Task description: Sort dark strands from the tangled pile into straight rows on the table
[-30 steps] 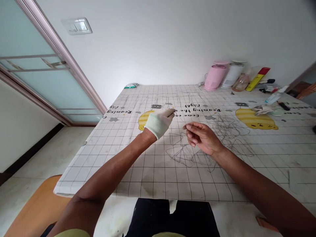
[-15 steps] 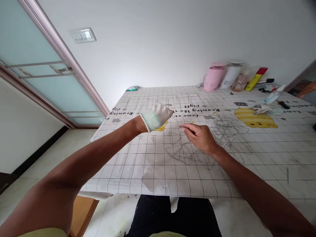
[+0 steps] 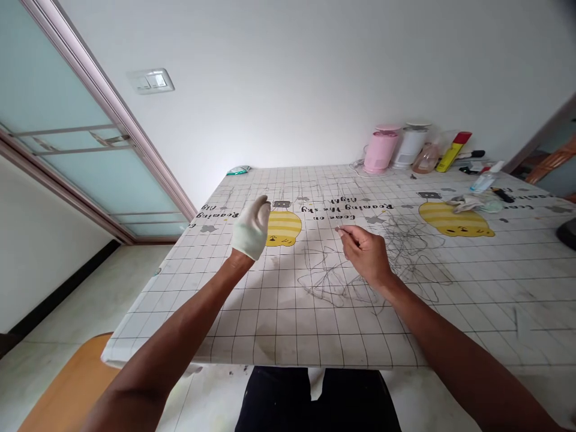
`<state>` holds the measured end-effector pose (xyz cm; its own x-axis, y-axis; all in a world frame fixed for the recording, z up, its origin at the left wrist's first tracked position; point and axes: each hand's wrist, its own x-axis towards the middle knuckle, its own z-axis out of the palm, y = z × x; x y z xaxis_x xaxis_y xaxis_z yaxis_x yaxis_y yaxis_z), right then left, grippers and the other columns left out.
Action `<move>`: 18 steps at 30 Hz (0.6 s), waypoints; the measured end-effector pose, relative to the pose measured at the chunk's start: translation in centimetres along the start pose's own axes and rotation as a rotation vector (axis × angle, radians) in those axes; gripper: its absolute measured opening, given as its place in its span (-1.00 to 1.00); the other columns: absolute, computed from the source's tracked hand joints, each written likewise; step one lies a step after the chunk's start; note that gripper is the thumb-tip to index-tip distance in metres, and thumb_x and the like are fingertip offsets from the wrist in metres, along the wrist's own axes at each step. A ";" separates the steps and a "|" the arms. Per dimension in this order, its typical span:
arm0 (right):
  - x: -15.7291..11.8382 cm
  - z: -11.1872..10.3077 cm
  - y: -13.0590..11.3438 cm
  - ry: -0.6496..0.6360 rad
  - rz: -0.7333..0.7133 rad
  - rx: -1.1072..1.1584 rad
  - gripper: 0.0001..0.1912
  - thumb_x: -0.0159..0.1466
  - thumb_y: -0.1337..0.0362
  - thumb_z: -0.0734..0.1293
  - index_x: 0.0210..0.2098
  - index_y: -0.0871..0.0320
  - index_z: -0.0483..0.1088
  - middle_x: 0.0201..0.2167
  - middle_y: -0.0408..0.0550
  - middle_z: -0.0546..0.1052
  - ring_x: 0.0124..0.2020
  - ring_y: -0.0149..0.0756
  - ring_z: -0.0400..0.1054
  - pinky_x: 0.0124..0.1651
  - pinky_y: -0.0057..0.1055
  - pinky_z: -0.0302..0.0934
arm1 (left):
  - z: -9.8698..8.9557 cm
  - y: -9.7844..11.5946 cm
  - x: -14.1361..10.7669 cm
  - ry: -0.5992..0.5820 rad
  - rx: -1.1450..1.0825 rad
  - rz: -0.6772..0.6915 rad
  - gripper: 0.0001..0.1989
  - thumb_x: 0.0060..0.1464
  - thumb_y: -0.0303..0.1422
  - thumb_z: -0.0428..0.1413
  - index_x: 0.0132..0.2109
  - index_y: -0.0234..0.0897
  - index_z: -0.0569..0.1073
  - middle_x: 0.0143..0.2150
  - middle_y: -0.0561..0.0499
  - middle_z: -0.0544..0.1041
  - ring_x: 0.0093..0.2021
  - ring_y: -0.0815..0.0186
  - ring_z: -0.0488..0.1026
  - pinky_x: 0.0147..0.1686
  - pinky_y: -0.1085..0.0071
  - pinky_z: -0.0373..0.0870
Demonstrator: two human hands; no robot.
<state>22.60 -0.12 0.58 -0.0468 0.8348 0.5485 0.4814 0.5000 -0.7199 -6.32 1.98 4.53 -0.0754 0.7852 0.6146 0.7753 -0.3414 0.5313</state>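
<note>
My left hand [image 3: 252, 227], in a white glove with the fingertips bare, is raised over the left part of the table beside a printed yellow bear. Its fingers are stretched out, with the thumb apart, and nothing shows in it. Further right, my bare right hand [image 3: 365, 251] pinches a thin strand between thumb and fingertips; only a tiny bit of it shows. Under and around this hand lies a loose tangle of thin grey, wire-like strands [image 3: 411, 246] on the checked tablecloth [image 3: 288, 324].
At the back right stand a pink cylinder-shaped device [image 3: 381, 150], a white one [image 3: 410, 147], an amber bottle [image 3: 426, 159] and a yellow can with a red cap [image 3: 453, 153]. Nearer are a clear spray bottle [image 3: 486, 178] and a crumpled glove [image 3: 477, 203]. A green-white packet [image 3: 238, 170] lies back left.
My left hand has moved left and turned, going from a closed fist to stretched fingers. My right hand stays pinched and has shifted slightly right. The view has tilted a little.
</note>
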 end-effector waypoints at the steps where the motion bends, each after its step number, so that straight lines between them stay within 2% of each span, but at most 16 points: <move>1: 0.0 0.0 0.2 0.020 -0.026 -0.040 -0.62 0.51 0.00 0.30 -0.09 0.13 0.63 -0.61 -0.17 0.44 -0.60 -0.35 0.25 -0.47 -0.35 0.17 | 0.1 0.2 -0.2 -0.007 0.027 0.021 -0.55 0.53 -0.25 -0.08 0.39 -0.27 0.41 0.23 -0.20 0.63 0.20 0.16 0.59 0.21 0.19 0.53; 4: -0.2 0.3 0.7 0.063 -0.102 -0.159 -0.62 0.52 0.02 0.27 -0.11 0.12 0.65 -0.58 -0.10 0.53 -0.60 -0.34 0.29 -0.45 -0.34 0.18 | 0.3 2.4 0.1 -0.073 0.164 0.116 -0.53 0.38 -0.27 0.19 0.35 -0.24 0.43 0.31 -0.23 0.56 0.18 0.05 0.56 0.17 0.13 0.49; 6: -0.4 0.6 0.9 0.073 -0.134 -0.219 -0.62 0.52 0.05 0.26 -0.10 0.12 0.65 -0.54 -0.06 0.59 -0.59 -0.33 0.32 -0.45 -0.34 0.18 | 0.4 4.4 0.8 -0.146 0.281 0.197 -0.51 0.30 -0.25 0.28 0.31 -0.21 0.45 0.29 -0.21 0.57 0.11 0.01 0.57 0.09 0.14 0.48; 8: -0.6 0.9 1.0 0.078 -0.147 -0.246 -0.63 0.52 0.07 0.26 -0.09 0.12 0.65 -0.49 -0.03 0.63 -0.58 -0.31 0.37 -0.43 -0.34 0.21 | 0.9 6.0 1.5 -0.217 0.360 0.278 -0.52 0.30 -0.21 0.29 0.28 -0.23 0.46 0.15 -0.19 0.63 0.03 0.02 0.58 0.02 0.17 0.45; 10: -0.8 1.1 1.0 0.083 -0.149 -0.243 -0.64 0.52 0.09 0.26 -0.08 0.13 0.65 -0.47 -0.01 0.65 -0.56 -0.29 0.40 -0.41 -0.33 0.24 | 1.6 6.9 2.0 -0.294 0.445 0.305 -0.60 0.36 -0.19 0.22 0.23 -0.27 0.49 -0.04 -0.16 0.68 -0.08 0.03 0.59 -0.07 0.18 0.44; 12: -0.9 1.2 1.1 0.077 -0.139 -0.228 -0.63 0.53 0.09 0.25 -0.08 0.12 0.65 -0.48 -0.02 0.63 -0.57 -0.29 0.40 -0.42 -0.33 0.25 | 2.6 6.9 2.1 -0.361 0.533 0.279 -0.69 0.46 -0.23 0.07 0.18 -0.28 0.54 -0.22 -0.13 0.67 -0.22 0.07 0.58 -0.18 0.20 0.40; 14: -1.0 1.3 1.1 0.065 -0.125 -0.210 -0.62 0.53 0.06 0.24 -0.08 0.10 0.64 -0.48 -0.02 0.64 -0.56 -0.27 0.41 -0.42 -0.32 0.27 | 3.5 6.5 2.0 -0.387 0.591 0.257 -0.65 0.52 -0.29 -0.06 0.15 -0.25 0.58 -0.34 -0.09 0.63 -0.32 0.11 0.54 -0.26 0.23 0.36; 18: -1.0 1.4 0.9 0.063 -0.127 -0.202 -0.61 0.53 0.05 0.23 -0.08 0.10 0.65 -0.42 0.02 0.67 -0.52 -0.24 0.46 -0.38 -0.30 0.31 | 5.0 5.0 0.8 -0.312 0.599 0.287 -0.64 0.50 -0.32 -0.05 0.13 -0.21 0.63 -0.44 -0.08 0.58 -0.38 0.14 0.51 -0.34 0.28 0.33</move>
<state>21.88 -0.22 -1.24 -0.0660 0.7492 0.6591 0.6404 0.5383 -0.5479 0.60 3.53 4.77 0.2949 0.8482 0.4400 0.9543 -0.2849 -0.0903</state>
